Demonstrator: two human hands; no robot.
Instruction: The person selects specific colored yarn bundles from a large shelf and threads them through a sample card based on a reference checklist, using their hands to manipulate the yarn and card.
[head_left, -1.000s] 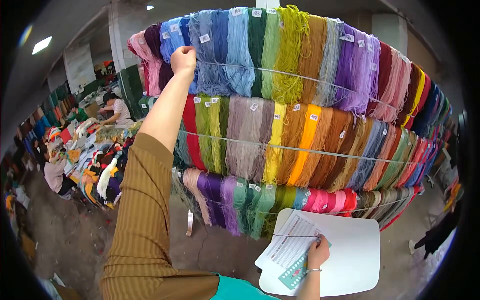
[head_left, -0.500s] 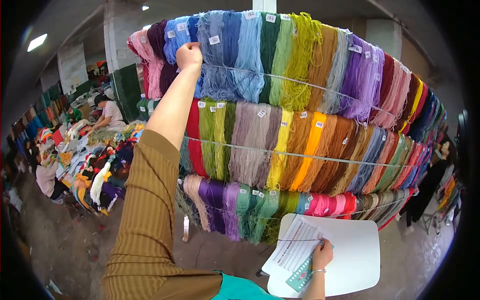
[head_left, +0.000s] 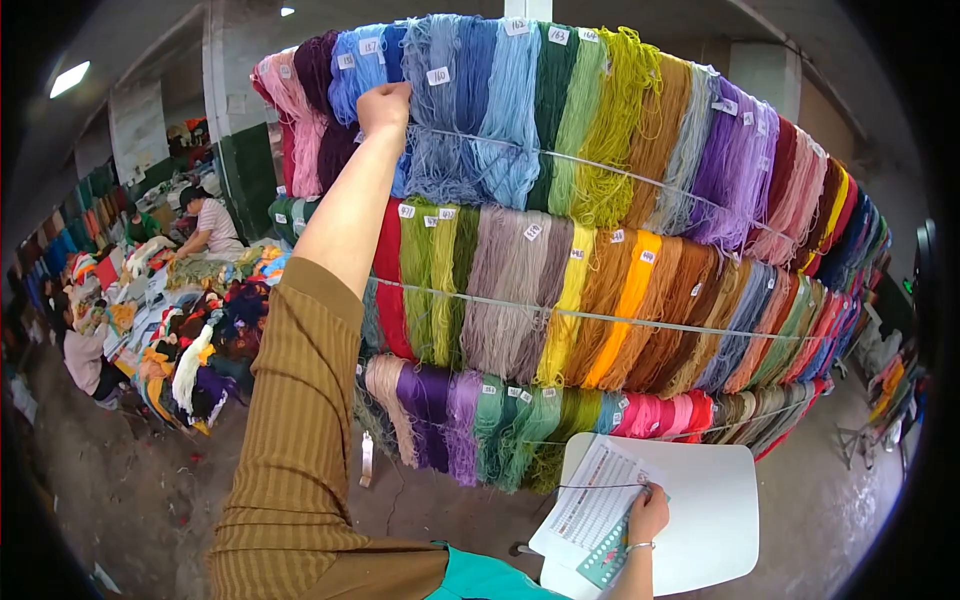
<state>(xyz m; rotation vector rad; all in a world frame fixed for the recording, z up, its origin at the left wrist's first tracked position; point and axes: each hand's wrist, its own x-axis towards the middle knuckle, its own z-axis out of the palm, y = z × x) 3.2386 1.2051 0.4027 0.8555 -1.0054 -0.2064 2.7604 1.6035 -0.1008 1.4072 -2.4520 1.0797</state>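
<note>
Ideally, the left hand (head_left: 384, 108), fingers together at the blue yarn (head_left: 436, 130), avoids tangling strands; the right hand (head_left: 649, 512), finger closure unclear, steadies the printed sheet (head_left: 597, 495).

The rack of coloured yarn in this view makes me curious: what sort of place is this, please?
Probably a yarn workshop or storeroom: numbered skeins hang in rows, a table at left is heaped with yarn, and people work beside it.
</note>
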